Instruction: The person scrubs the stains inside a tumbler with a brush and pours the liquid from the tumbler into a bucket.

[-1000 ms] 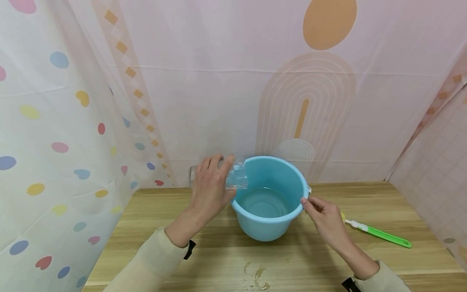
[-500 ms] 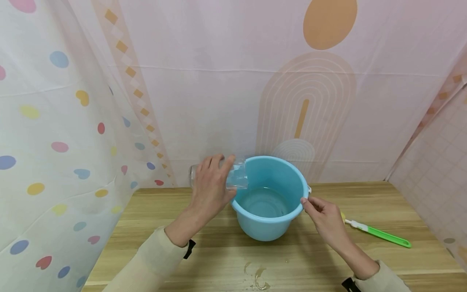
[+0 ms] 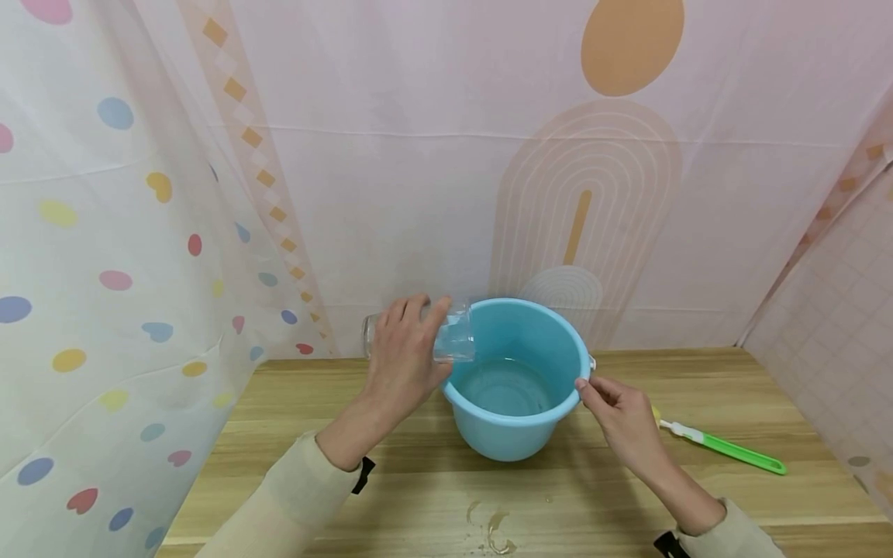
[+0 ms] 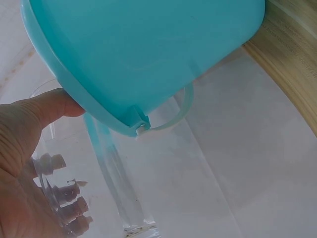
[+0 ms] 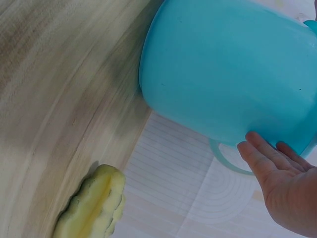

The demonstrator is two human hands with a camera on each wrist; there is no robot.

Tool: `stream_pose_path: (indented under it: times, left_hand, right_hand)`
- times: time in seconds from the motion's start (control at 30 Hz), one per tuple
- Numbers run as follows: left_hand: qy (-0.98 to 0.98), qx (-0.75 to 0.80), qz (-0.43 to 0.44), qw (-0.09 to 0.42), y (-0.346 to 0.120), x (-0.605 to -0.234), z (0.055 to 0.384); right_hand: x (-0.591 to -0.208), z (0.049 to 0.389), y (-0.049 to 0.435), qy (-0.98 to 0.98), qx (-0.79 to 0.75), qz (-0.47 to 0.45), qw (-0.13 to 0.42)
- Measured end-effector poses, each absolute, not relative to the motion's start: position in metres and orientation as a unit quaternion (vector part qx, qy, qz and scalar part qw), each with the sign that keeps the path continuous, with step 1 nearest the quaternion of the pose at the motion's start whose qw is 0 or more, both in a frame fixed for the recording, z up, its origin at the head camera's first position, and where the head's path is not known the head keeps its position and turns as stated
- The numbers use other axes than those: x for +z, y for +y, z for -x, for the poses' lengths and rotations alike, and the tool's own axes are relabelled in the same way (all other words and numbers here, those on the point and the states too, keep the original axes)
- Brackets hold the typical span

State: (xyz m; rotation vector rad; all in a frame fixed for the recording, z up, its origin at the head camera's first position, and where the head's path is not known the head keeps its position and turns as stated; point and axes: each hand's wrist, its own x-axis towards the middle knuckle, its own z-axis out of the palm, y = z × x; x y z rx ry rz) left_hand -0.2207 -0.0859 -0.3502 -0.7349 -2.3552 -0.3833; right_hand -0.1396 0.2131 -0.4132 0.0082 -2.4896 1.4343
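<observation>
My left hand (image 3: 408,349) grips a clear glass cup (image 3: 455,341), tipped nearly onto its side with its mouth over the left rim of a light blue bucket (image 3: 502,439). Through the glass, my left fingertips show in the left wrist view. Shallow water (image 3: 505,387) lies in the bottom of the upright bucket; whether any still runs from the cup I cannot tell. On the opposite side, my right hand (image 3: 624,418) pinches the bucket's rim between thumb and fingers. The right wrist view shows those fingers (image 5: 262,156) against the bucket's outer wall.
A brush with a green handle (image 3: 743,451) and a yellow sponge head (image 5: 94,203) lies on the wooden table (image 3: 314,442), right of the bucket. Spilled water (image 3: 497,531) wets the table in front. A patterned curtain (image 3: 391,194) hangs close behind the bucket.
</observation>
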Motion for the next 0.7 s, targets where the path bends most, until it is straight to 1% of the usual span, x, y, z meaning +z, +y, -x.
stream_pose_path:
  times: [0.7]
  left_hand:
    - [-0.897,-0.136,0.278,0.317,-0.0845,-0.3493,0.2202]
  right_hand:
    - [-0.4143,0.1403,0.2141,-0.858,0.495,-0.008,0.135]
